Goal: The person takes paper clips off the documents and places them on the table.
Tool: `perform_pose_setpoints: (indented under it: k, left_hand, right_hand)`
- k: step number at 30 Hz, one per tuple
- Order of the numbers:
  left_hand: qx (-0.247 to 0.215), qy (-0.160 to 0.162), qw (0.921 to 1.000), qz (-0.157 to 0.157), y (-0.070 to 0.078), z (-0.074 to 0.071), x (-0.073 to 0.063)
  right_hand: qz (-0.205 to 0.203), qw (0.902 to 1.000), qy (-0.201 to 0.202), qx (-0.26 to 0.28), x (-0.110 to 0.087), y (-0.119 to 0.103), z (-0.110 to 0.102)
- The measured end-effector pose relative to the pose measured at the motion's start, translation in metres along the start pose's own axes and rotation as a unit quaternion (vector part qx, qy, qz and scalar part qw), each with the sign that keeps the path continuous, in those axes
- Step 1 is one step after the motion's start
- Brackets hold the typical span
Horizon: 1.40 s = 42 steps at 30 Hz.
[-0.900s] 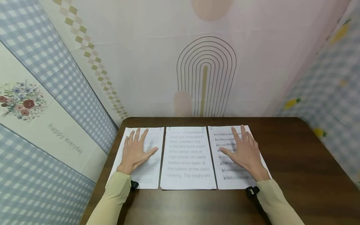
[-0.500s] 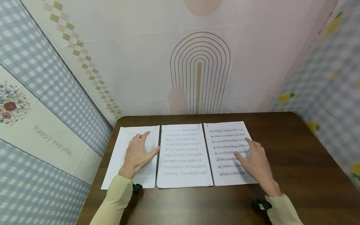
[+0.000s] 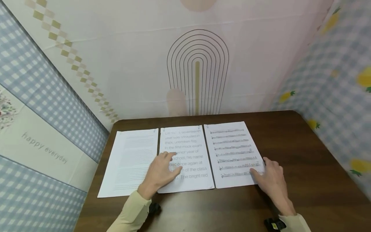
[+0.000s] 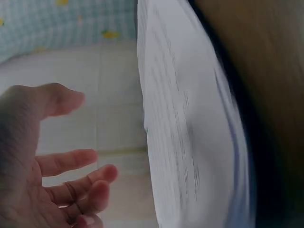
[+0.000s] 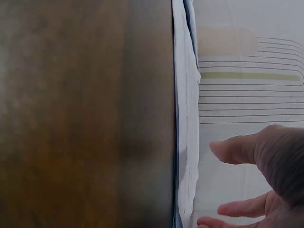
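Note:
Three paper stacks lie side by side: a lined sheet [image 3: 133, 161] at left, large printed text [image 3: 191, 154] in the middle, sheet music [image 3: 232, 151] at right. My left hand [image 3: 159, 174] hovers over the lower left part of the text stack, thumb and fingers apart. In the left wrist view the left hand's fingers [image 4: 71, 190] bend loosely and hold nothing. My right hand [image 3: 272, 178] is at the lower right edge of the sheet music, thumb over its corner. Its thumb and fingers are spread in the right wrist view; whether they touch paper I cannot tell.
The papers lie on a dark brown wooden table [image 3: 313, 167], with small clips at their top edges. A pale printed cloth [image 3: 139, 64] hangs behind it, and checked cloths [image 3: 324, 90] hang at the sides.
My left hand has moved right, from the lined sheet to the text stack. My right hand has drawn back toward me and right, off the middle of the sheet music. The head view has shifted.

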<state>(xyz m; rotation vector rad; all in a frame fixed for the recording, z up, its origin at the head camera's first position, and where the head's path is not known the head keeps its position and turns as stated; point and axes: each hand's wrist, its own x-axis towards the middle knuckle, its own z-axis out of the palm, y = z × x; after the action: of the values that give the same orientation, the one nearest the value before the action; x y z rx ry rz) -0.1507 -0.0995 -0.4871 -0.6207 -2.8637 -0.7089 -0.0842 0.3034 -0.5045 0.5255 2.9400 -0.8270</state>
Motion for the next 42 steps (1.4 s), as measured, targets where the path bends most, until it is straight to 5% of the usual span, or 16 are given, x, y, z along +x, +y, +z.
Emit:
perform_pose_setpoints:
  k: [8, 18, 25, 35, 39, 42]
  left_hand:
    - [0.017, -0.049, 0.9901, 0.130, 0.058, 0.031, -0.002]
    - [0.110, -0.134, 0.9552, 0.240, 0.120, 0.076, 0.001]
    - [0.131, -0.162, 0.9447, 0.253, 0.130, 0.082, -0.003]
    - [0.140, -0.156, 0.9398, 0.270, 0.133, 0.085, -0.005]
    - [0.117, -0.161, 0.9438, 0.264, 0.134, 0.086, -0.004]
    - [0.065, -0.151, 0.9568, 0.240, 0.133, 0.086, -0.002]
  right_hand:
    - [0.008, 0.9990, -0.029, -0.032, 0.003, -0.003, 0.004]
    - [0.029, 0.9969, -0.068, -0.028, 0.016, -0.003, -0.003]
    - [0.054, 0.9943, -0.092, 0.003, 0.022, 0.002, -0.007]
    - [0.080, 0.9928, -0.074, 0.050, 0.017, 0.008, -0.008]
    - [0.090, 0.9924, -0.044, 0.072, 0.014, 0.013, -0.008]
    - [0.095, 0.9905, -0.023, 0.097, 0.012, 0.018, -0.007]
